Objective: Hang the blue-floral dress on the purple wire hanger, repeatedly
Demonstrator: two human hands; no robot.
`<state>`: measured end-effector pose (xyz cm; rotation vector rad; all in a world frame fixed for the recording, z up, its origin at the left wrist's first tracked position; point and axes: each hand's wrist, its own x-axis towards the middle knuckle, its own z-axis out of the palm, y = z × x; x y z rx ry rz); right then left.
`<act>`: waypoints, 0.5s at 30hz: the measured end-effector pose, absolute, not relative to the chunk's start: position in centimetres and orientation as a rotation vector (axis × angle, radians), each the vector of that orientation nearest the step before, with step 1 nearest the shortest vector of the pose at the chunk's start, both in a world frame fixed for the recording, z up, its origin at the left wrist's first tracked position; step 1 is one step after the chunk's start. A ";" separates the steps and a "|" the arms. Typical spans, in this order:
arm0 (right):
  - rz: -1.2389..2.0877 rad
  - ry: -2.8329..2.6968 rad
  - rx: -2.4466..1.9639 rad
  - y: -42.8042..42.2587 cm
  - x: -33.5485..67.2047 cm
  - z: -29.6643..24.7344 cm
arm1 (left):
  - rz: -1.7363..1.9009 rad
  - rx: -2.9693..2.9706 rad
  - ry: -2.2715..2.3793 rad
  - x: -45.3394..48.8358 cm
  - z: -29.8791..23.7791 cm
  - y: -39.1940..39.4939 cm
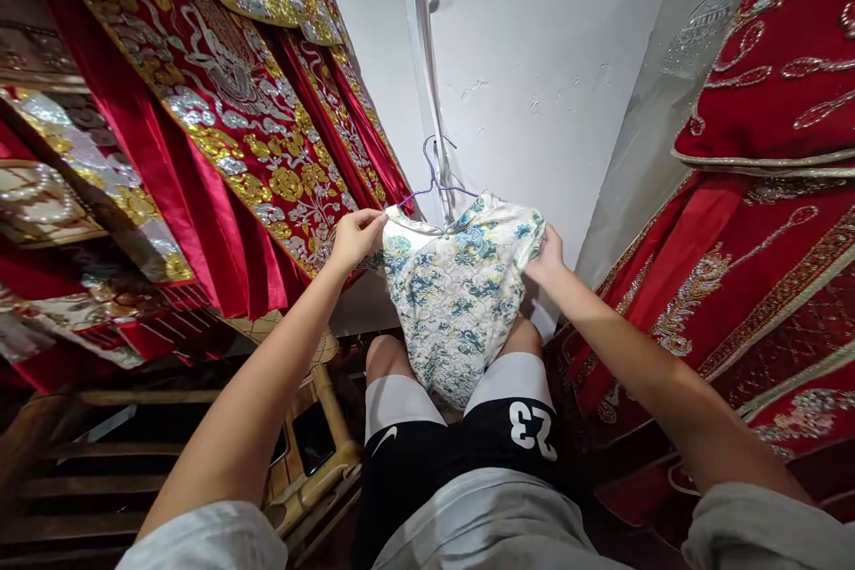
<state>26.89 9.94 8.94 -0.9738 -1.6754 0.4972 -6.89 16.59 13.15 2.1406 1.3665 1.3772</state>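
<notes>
A white silk dress with a blue and yellow flower pattern hangs on a purple wire hanger in front of the white wall. My left hand pinches its left shoulder. My right hand grips its right shoulder. The dress hangs down between my knees.
Red garments with gold and silver embroidery hang close on the left, and more of them on the right. A bamboo stool stands at my lower left. A grey strap runs down the white wall ahead.
</notes>
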 end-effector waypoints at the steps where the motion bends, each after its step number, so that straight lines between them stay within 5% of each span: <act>1: 0.555 -1.593 -0.954 10.0 27.4 8.7 | 1.385 2.184 1.392 -6.8 13.3 16.3; 15: 0.924 -1.511 -0.695 5.4 24.3 15.1 | 1.364 2.139 1.683 -4.9 12.6 17.5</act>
